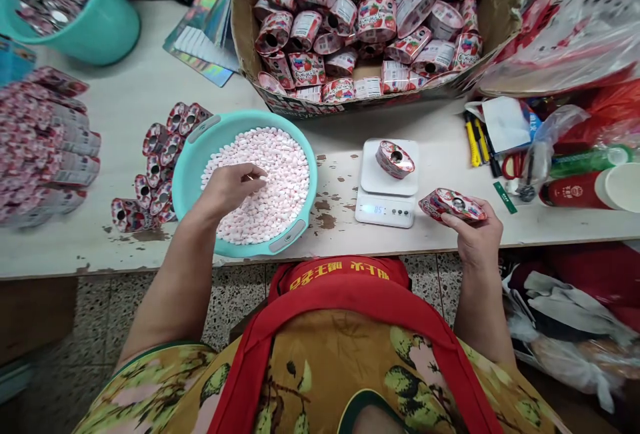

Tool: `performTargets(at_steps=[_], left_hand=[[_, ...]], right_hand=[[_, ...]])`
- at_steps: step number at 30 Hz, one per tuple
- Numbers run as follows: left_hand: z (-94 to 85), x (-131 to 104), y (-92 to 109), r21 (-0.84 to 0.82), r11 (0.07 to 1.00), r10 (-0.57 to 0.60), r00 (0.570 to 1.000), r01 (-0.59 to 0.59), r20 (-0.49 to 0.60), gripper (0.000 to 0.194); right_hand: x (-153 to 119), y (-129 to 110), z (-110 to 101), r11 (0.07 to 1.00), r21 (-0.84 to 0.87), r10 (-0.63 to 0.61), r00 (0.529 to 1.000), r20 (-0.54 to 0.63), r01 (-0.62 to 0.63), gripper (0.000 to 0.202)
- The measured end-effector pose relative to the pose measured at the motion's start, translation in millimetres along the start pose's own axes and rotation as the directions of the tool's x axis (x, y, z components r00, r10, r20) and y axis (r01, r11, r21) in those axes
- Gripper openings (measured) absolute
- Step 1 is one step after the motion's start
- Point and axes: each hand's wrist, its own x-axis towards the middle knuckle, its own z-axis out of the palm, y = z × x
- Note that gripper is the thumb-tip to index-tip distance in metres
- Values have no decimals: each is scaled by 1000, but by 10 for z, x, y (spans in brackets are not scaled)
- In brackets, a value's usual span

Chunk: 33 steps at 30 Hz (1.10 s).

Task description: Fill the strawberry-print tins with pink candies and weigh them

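Observation:
My left hand (230, 189) is over a turquoise basin (193, 154) filled with small pale pink and white candies (280, 174). Its thumb and fingers are drawn together just at the candies; whatever may be between them is too small to make out. In my right hand (477, 231) is a red strawberry-printed candy packet (447, 204) with a round hole in its top, held beside a white digital scale (367, 184). Another such packet (395, 159) lies tilted on the scale's plate. The display appears to read 85.
A cardboard box (245, 41) full of similar packets stands at the back. Several more packets (160, 161) are left of the basin, near a large blurred stack (45, 147). A turquoise bucket (117, 27) is at the back left. Cutters (473, 141) and a red cup (575, 189) lie right.

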Motion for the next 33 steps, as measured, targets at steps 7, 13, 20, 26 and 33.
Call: performTargets(at_steps=[7,13,20,26,33], left_hand=[[220,205,696,-314,937,190,978,-154,87,21],[1043,573,1975,177,740,563,742,-648,363,22],[1444,749,2346,404,467,558,617,-787,555,30],[1416,834,2294,31,702,636,646,-711,423,25],[1095,806,2007,-671,741,295,906,-17,303,7]], right_hand=[[-26,69,-58,1000,20,22,1000,-19,-22,60],[-68,31,-81,1000,19,2,1000,-16,-1,58],[-123,96,-237,996,54,72,994,-79,-67,59],[-89,93,-195,995,68,76,996,-49,-73,57],[-48,51,-144,996,74,57,995,-79,-51,59]])
